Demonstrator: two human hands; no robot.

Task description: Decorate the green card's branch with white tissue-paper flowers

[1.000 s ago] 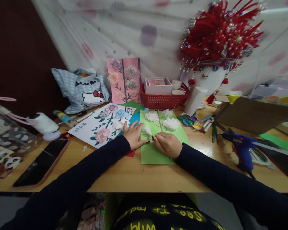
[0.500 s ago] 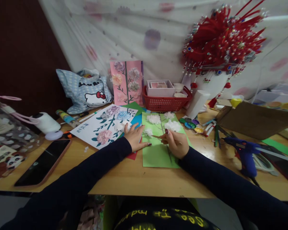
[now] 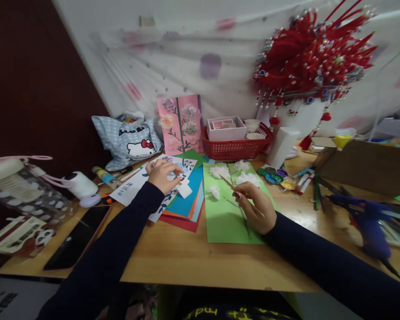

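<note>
My right hand [image 3: 256,206] grips a thin, pointed brown stick [image 3: 227,182], its tip raised toward the upper left. Beneath it lies a light green sheet [image 3: 225,226] with a drawn stem and several white tissue-paper flowers [image 3: 247,178]. A smaller white tissue flower [image 3: 214,192] is left of the stick. Over a white sheet with a flower picture [image 3: 133,181], my left hand [image 3: 164,177] has thumb and forefinger pinched together at a piece of white tissue paper [image 3: 184,189]; the fingertips partly cover their contact with it.
Coloured paper sheets [image 3: 186,205] lie between the hands. A red basket [image 3: 233,150] and pink flower picture [image 3: 180,124] stand behind. At right are paint pots [image 3: 274,177], markers [image 3: 306,182] and a blue glue gun [image 3: 363,218]. A phone [image 3: 76,238] lies at left.
My left hand has lifted off the coloured sheets and moved left to the white tissue paper. The stick in my right hand has tipped upward, away from the small flower. The view has shifted slightly.
</note>
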